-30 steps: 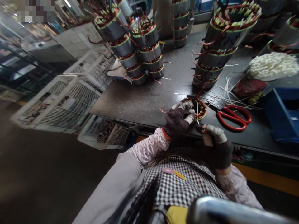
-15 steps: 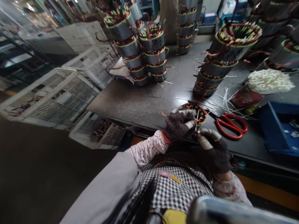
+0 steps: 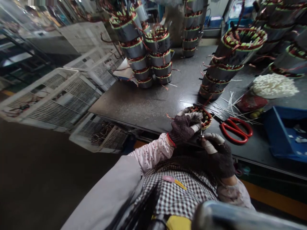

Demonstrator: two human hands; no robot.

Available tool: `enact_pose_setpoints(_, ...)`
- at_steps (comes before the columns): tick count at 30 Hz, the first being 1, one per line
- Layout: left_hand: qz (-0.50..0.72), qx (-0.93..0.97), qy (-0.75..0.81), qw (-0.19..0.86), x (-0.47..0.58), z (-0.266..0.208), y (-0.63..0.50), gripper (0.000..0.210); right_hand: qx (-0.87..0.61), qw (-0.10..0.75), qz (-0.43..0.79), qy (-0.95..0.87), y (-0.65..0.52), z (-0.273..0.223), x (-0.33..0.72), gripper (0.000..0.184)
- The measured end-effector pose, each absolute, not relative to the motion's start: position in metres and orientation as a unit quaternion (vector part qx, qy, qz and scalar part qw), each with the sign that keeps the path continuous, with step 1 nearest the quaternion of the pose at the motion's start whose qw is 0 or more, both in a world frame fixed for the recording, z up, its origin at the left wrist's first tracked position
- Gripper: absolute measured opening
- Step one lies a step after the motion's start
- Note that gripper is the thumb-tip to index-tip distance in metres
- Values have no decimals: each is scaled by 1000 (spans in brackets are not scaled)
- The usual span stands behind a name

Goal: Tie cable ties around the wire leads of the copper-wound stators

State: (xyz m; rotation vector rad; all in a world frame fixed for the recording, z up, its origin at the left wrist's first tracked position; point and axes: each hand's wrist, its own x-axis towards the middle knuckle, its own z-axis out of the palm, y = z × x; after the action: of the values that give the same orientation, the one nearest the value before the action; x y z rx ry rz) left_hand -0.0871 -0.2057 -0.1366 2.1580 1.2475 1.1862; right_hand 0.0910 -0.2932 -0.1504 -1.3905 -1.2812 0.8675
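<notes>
Just left of the red-handled scissors (image 3: 237, 128), near the front edge of the bench (image 3: 144, 102), lies the copper-wound ring (image 3: 207, 117). On the side of the ring away from the scissors, the gloved left hand (image 3: 183, 127) bends its fingers over the rim; I cannot tell whether they grip it. Nearer the person than the scissors and to their left, the right hand (image 3: 217, 151) pinches thumb and fingers together on a small dark piece (image 3: 201, 136) at the ring's near edge. White strips (image 3: 231, 103) are strewn behind the scissors, a stack of wound rings (image 3: 217, 75) stands farther back, and a blue bin (image 3: 270, 134) sits to their right.
</notes>
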Motion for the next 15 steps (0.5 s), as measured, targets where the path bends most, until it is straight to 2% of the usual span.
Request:
enact_pose_setpoints(5,419,786,397,222,-94,-137,-201,7,-588,535,320,-516,-284,-137,93,31)
enact_pose_setpoints(15,432,787,383,215,-93,-137,-204,6,-608,466,295,-571,-262,-124,89,32)
